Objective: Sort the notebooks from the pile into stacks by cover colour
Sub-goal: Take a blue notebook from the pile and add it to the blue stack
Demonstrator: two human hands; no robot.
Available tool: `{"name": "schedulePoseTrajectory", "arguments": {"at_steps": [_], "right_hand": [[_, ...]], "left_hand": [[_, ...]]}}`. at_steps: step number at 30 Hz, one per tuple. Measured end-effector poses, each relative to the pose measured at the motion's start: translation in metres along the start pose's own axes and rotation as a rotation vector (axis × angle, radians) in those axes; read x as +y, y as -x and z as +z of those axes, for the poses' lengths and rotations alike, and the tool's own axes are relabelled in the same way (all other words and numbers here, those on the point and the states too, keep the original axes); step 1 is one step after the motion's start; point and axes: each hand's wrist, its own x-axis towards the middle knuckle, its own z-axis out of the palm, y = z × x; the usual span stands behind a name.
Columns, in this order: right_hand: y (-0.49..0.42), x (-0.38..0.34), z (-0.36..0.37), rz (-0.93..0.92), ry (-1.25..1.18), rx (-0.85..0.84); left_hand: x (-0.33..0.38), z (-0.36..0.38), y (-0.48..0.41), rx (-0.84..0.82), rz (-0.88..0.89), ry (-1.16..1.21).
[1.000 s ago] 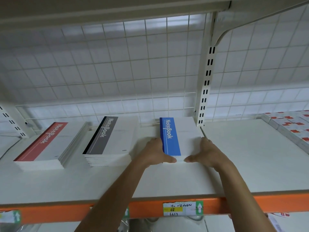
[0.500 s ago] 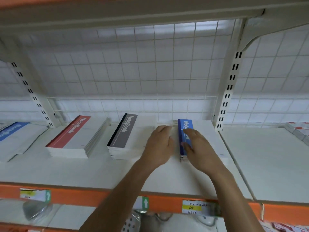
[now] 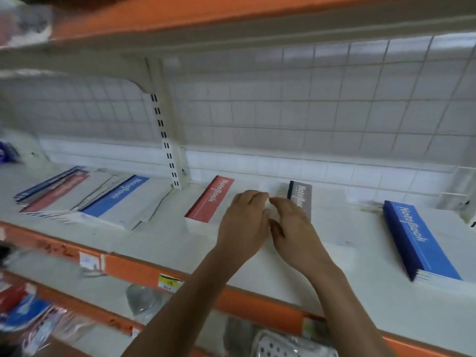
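Fingertips (image 3: 257, 195) of both hands nearly meeting, loosely bent, gripping nothing that shows. Too blurred to tell whether they touch the white cover beneath.

Left hand (image 3: 243, 225) knuckles up, over the white part of the red stack (image 3: 210, 199), just right of its red "NoteBook" band. Right hand (image 3: 293, 228) close beside it, covering the near end of the grey band on the grey stack (image 3: 300, 193). Two bare forearms reaching up from the bottom edge.

Further right, well apart from the hands, the blue stack (image 3: 422, 240), lying flat on the white shelf (image 3: 159, 238), with a dark blue spine edge and a blue band lettered "NoteBook".

Far left, beyond a slotted upright (image 3: 167, 140), the unsorted pile (image 3: 77, 199): notebooks fanned and askew, one with a blue band on top, red and dark blue bands showing beside it.

Along the shelf front, an orange edge (image 3: 257, 302) carrying a yellow price label (image 3: 168, 280). Behind everything, a white wire grid (image 3: 322, 112) in front of a pale back wall. Above, the orange front of an upper shelf (image 3: 180, 16). Below left, blurred packaged goods (image 3: 25, 313) in red and blue.
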Motion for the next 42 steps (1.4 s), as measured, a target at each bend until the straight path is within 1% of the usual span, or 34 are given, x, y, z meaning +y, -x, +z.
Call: {"name": "schedulePoseTrajectory", "arguments": {"at_steps": [3, 8, 11, 14, 17, 19, 21, 24, 26, 27, 28, 29, 30, 31, 32, 33, 35, 37, 38, 40, 41, 42], "right_hand": [[-0.023, -0.038, 0.038, -0.021, 0.002, 0.005], [-0.051, -0.095, 0.102, -0.043, -0.038, -0.033], [-0.059, -0.123, 0.139, -0.041, -0.07, -0.062], [-0.066, -0.143, 0.172, -0.014, -0.066, -0.128], [-0.074, -0.156, 0.199, 0.018, -0.04, -0.189], [-0.077, -0.158, 0.214, 0.041, -0.029, -0.233], [-0.079, -0.161, 0.223, 0.071, -0.04, -0.254], [-0.084, -0.162, 0.229, 0.168, -0.136, -0.251], [-0.087, -0.164, 0.23, 0.26, -0.256, -0.209], [-0.089, -0.166, 0.231, 0.336, -0.365, -0.19], [-0.091, -0.17, 0.231, 0.421, -0.524, -0.18], [-0.093, -0.172, 0.23, 0.513, -0.732, -0.187], [-0.097, -0.173, 0.23, 0.587, -0.961, -0.198], [-0.101, -0.174, 0.227, 0.638, -1.136, -0.196], [-0.105, -0.176, 0.222, 0.673, -1.238, -0.192], [-0.109, -0.176, 0.218, 0.707, -1.26, -0.175], [-0.113, -0.172, 0.214, 0.768, -1.183, -0.093], [-0.113, -0.165, 0.211, 0.796, -1.061, -0.042], [-0.112, -0.163, 0.208, 0.79, -1.018, -0.035], [-0.109, -0.161, 0.201, 0.766, -0.924, -0.005], [-0.109, -0.16, 0.198, 0.745, -0.887, 0.022], [-0.109, -0.159, 0.196, 0.718, -0.863, 0.037]], "left_hand": [[-0.056, -0.02, 0.003, 0.047, -0.014, -0.086], [-0.14, -0.045, 0.015, -0.001, -0.12, -0.169], [-0.189, -0.053, 0.026, -0.103, -0.236, -0.242], [-0.233, -0.056, 0.037, -0.201, -0.324, -0.329], [-0.264, -0.058, 0.046, -0.329, -0.435, -0.426], [-0.281, -0.057, 0.052, -0.382, -0.504, -0.479], [-0.293, -0.057, 0.057, -0.386, -0.504, -0.53], [-0.296, -0.06, 0.059, -0.316, -0.363, -0.584], [-0.295, -0.061, 0.061, -0.244, -0.259, -0.537], [-0.295, -0.063, 0.061, -0.188, -0.225, -0.492], [-0.294, -0.067, 0.061, -0.112, -0.197, -0.418], [-0.293, -0.07, 0.06, -0.048, -0.169, -0.318], [-0.292, -0.072, 0.06, 0.021, -0.124, -0.21], [-0.292, -0.071, 0.06, 0.098, -0.053, -0.117], [-0.291, -0.072, 0.06, 0.118, 0.018, -0.026], [-0.29, -0.074, 0.06, 0.112, 0.067, 0.05], [-0.296, -0.079, 0.059, 0.085, 0.076, 0.133], [-0.311, -0.082, 0.058, 0.049, 0.008, 0.097], [-0.32, -0.083, 0.058, -0.049, -0.054, 0.037], [-0.336, -0.082, 0.061, -0.315, -0.155, -0.132], [-0.34, -0.081, 0.063, -0.394, -0.177, -0.225], [-0.341, -0.08, 0.065, -0.418, -0.174, -0.297]]}}
